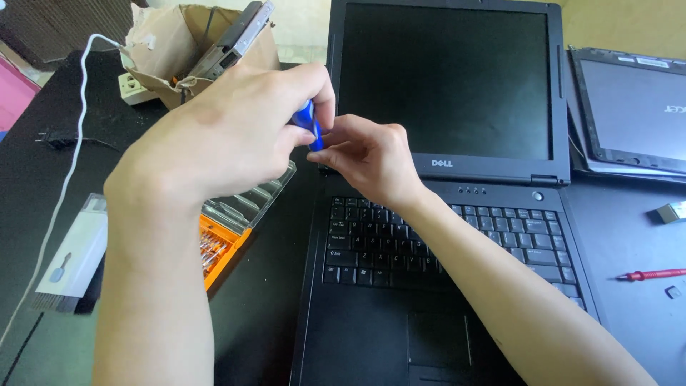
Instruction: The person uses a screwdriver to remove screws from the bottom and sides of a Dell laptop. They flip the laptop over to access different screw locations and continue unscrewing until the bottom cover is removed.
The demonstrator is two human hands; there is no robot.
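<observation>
From the head camera, an open black laptop with a dark screen (pixel 443 214) lay on the dark table (pixel 264 314); the left hand (pixel 221 136) was closed around a small tool with a blue handle (pixel 309 125), thumb and fingers pinching the handle just above the laptop's left hinge corner; the right hand (pixel 368 157) sat touching that same corner, fingers curled together at the tool's lower end, though what they pinched was hidden; the two hands met there, close against each other. Left of the laptop lay an orange bit case with a clear hinged lid (pixel 232 225), and further left a white and grey flat package (pixel 71 254) and a white cable (pixel 68 171); behind the laptop's left side stood a torn brown cardboard box (pixel 168 50); right of the laptop lay a thin red-handled screwdriver (pixel 654 274), and a detached dark screen panel (pixel 632 111) leaned behind it.
</observation>
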